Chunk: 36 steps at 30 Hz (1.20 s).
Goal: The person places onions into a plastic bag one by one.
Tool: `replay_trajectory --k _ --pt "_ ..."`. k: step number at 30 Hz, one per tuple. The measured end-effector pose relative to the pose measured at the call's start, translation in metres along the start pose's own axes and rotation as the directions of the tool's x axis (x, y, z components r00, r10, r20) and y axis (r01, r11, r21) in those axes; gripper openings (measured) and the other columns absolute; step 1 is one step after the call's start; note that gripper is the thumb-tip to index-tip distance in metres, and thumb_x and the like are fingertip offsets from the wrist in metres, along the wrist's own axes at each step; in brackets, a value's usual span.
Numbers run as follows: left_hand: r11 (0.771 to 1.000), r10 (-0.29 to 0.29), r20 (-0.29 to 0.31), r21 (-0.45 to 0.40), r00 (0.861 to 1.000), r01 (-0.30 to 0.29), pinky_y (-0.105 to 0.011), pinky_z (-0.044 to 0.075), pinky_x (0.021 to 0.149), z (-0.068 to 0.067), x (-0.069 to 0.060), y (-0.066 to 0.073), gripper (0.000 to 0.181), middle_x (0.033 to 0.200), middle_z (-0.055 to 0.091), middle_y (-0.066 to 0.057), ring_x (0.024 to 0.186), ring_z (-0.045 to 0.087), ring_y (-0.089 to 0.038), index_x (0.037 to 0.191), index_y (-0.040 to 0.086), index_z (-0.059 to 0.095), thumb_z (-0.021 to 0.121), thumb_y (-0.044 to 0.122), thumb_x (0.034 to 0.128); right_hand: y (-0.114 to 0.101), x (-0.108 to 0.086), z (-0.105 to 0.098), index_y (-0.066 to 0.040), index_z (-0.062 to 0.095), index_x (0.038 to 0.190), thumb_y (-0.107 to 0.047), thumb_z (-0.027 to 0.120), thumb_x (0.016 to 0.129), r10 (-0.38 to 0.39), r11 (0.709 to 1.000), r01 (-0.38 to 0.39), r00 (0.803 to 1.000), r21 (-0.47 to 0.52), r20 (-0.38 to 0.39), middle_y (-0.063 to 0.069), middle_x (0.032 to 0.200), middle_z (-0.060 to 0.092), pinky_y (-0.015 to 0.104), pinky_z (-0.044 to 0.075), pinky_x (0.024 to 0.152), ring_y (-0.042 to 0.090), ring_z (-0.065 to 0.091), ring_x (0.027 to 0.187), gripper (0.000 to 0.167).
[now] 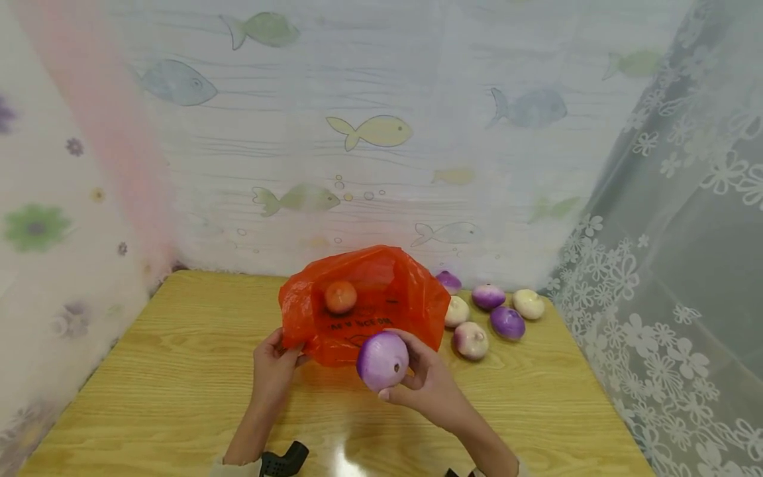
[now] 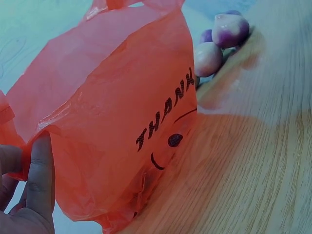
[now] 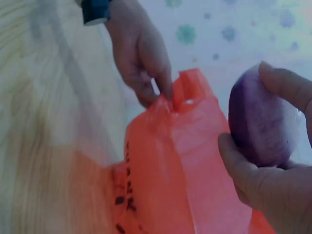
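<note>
Black "THANK" (image 2: pixel 166 108) marks the bag (image 2: pixel 102 151) left fingers (image 2: pixel 40 178) pinch; right fingers (image 3: pixel 239 163) grip an onion (image 3: pixel 265 119).

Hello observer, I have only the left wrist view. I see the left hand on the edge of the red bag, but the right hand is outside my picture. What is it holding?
Observer: The right hand holds a purple onion.

Operator: Thank you. My view does not show what is inside. Is something there?

Observer: Yes, in the head view one round thing shows inside the red bag.

Operator: And beside it, I cannot count well. How many are there?

Observer: Six loose onions show on the table in the head view.
</note>
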<state>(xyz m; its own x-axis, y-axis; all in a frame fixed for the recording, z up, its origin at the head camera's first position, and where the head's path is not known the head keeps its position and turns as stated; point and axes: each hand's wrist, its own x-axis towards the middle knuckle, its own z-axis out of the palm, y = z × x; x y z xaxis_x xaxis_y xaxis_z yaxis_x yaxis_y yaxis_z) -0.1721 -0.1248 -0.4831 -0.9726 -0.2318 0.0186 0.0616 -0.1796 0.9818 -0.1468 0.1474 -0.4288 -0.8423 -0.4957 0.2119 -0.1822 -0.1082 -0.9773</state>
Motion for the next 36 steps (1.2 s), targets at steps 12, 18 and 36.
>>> replay_trajectory --k 12,18,36 --pt "1.000 -0.010 0.006 0.028 1.000 0.010 -0.026 0.061 0.080 0.003 -0.001 -0.001 0.037 0.115 0.066 -0.005 0.094 0.071 -0.011 0.136 -0.002 0.058 0.055 -0.007 0.0997 -0.003 0.066 0.019 -0.016 0.046 0.150 -0.012 0.082 0.085 0.117 0.973 -0.152 0.974 -0.174 -0.196 0.007 0.145 0.053 0.041 0.054 0.102 0.028 0.055 0.125 0.074" --pt "0.999 -0.005 0.013 0.041 1.000 0.005 -0.026 0.061 0.080 0.004 -0.002 -0.001 0.034 0.115 0.066 -0.006 0.094 0.070 -0.010 0.135 -0.002 0.059 0.055 -0.005 0.1006 0.001 0.104 0.016 -0.014 0.044 0.150 -0.017 0.081 0.085 0.185 0.948 -0.238 0.953 -0.213 -0.241 0.008 0.142 0.054 0.047 0.051 0.106 0.029 0.054 0.124 0.075" --pt "0.999 -0.009 0.040 0.032 0.999 0.007 -0.024 0.061 0.076 0.007 -0.002 -0.001 0.033 0.108 0.067 -0.001 0.086 0.069 -0.009 0.133 -0.008 0.057 0.056 -0.007 0.0994 0.049 0.199 -0.038 -0.008 0.060 0.127 -0.002 0.083 0.075 0.146 0.916 -0.213 0.966 -0.340 -0.213 0.003 0.120 0.065 0.035 0.050 0.103 0.023 0.057 0.111 0.057"
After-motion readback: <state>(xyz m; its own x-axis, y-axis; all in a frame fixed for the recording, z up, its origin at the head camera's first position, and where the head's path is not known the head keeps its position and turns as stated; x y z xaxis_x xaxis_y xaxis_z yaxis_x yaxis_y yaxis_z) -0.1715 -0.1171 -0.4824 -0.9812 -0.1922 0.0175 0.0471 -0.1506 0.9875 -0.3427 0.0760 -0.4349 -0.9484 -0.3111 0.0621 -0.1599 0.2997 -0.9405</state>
